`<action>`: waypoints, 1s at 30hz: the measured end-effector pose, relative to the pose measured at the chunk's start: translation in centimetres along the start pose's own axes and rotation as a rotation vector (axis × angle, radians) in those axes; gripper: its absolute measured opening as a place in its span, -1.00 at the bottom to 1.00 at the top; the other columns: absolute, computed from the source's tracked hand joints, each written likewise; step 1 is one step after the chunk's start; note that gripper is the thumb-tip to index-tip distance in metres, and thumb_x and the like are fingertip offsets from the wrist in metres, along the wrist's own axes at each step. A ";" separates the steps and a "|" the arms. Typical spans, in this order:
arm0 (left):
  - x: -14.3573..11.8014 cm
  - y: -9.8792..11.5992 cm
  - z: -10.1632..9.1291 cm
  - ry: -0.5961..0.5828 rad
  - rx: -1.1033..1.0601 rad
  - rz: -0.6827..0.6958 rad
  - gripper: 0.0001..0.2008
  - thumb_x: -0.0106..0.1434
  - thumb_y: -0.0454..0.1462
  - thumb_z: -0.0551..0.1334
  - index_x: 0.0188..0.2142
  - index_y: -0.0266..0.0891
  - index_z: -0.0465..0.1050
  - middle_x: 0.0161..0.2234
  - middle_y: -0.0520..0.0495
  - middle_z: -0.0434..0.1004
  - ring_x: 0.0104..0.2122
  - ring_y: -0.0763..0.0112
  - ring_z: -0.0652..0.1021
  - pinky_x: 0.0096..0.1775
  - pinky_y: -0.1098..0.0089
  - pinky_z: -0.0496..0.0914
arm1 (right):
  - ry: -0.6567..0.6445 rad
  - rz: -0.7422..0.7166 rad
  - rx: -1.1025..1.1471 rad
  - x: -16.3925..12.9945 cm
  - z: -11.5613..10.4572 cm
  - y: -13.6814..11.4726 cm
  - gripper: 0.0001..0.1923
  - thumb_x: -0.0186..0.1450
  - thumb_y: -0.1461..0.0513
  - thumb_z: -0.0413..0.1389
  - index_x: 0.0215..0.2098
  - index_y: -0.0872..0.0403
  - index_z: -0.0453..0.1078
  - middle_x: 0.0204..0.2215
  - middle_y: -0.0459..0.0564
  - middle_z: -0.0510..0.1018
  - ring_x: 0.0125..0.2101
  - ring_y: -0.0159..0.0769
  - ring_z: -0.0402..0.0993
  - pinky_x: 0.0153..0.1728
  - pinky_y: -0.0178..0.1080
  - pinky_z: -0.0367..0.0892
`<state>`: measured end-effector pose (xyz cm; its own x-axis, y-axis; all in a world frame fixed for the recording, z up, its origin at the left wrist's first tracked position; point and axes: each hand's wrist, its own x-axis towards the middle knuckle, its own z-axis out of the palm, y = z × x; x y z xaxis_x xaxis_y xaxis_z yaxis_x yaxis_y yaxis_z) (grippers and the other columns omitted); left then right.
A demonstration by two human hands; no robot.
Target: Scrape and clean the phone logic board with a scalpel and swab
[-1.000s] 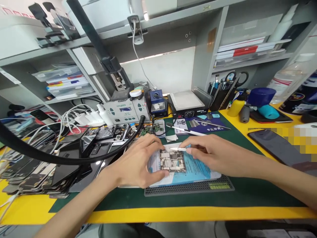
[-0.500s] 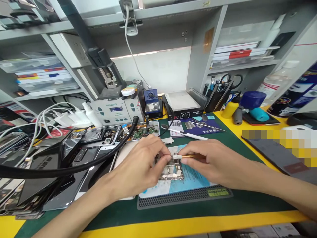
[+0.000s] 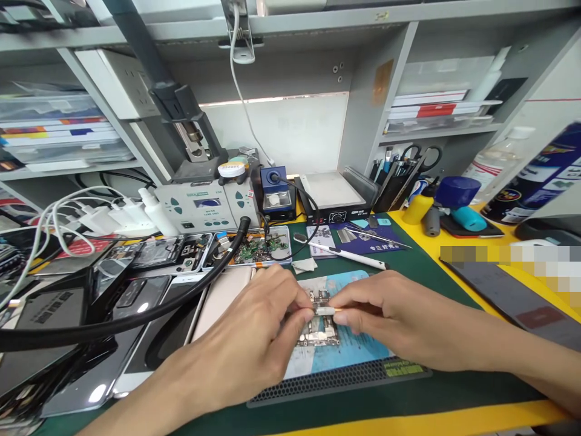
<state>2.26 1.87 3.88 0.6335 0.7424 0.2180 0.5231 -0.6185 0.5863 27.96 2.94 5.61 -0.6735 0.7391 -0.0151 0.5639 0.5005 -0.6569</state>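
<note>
Thumb and fingertips of my left hand (image 3: 272,330) are pinched at the left end of a slim rod-like tool (image 3: 325,311). The tool has a whitish front part and a thin orange-brown shaft; its exact kind is unclear. My right hand (image 3: 385,315) grips the shaft between thumb and fingers, most of it hidden. Both hands hover over a phone circuit board (image 3: 320,336), partly covered by my left hand. The board lies on a blue and white mat (image 3: 354,354), which rests on a dark honeycomb-patterned pad (image 3: 336,383).
To the left lie several phones (image 3: 149,336), crossed by a thick black hose (image 3: 181,309). A hot-air station (image 3: 206,209), a soldering-iron holder (image 3: 276,197) and a flat heating plate (image 3: 333,191) stand behind. A white pen-shaped tool (image 3: 351,257) and a crumpled wipe (image 3: 304,266) lie beyond the mat.
The camera view has shifted, so the bench items appear lower left. Both hands keep hold of the tool, and less of its orange-brown shaft shows now.
</note>
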 end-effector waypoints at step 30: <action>-0.4 -3.4 -2.3 0.312 0.187 0.115 -0.73 0.49 -0.29 0.18 -0.39 -0.22 0.44 -0.47 0.07 0.43 -0.48 0.50 0.43 -0.38 0.42 0.29 | 0.154 -0.116 -0.279 -0.9 1.0 0.5 -0.74 0.56 0.24 -0.04 -0.12 0.06 0.50 -0.27 -0.03 0.59 -0.33 -0.23 0.46 -0.30 -0.18 0.22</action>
<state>-1.10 4.21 3.62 0.5054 0.6900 0.5181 0.5716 -0.7175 0.3980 28.35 2.11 4.54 -0.6725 0.7189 0.1757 0.6112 0.6734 -0.4160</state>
